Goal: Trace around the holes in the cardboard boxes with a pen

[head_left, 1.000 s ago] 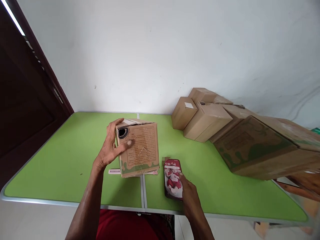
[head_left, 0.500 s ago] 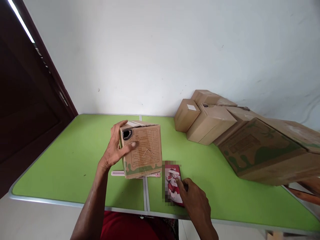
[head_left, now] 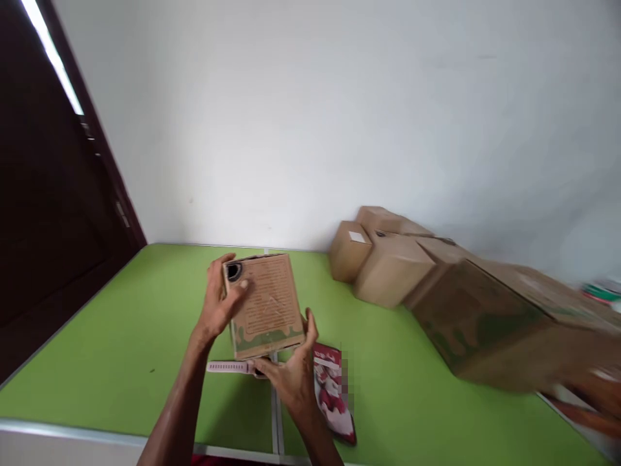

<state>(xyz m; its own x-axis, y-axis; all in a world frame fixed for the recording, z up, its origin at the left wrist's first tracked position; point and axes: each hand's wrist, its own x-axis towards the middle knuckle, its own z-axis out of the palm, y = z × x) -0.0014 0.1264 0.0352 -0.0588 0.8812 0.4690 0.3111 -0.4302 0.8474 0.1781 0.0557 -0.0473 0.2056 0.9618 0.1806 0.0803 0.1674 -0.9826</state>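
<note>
Between my two hands is a small cardboard box with printed text, a green band along its lower edge and a dark-rimmed hole in its top left corner. My left hand grips its left side, thumb across the printed face. At the lower right corner, my right hand holds the box with fingers along the side and thumb underneath. A pink-strapped watch lies on the green table just below the box, partly hidden by my right thumb. Beside my right wrist lies a flat red and white packet with a printed picture.
Several cardboard boxes stand against the wall at the right, with a large green-printed box nearest me. The green folding table has a seam down its middle. A dark door stands at the left.
My right hand has left the red packet and moved left onto the box's lower right corner. The box now tilts slightly and shows more of the watch. The view has shifted upward.
</note>
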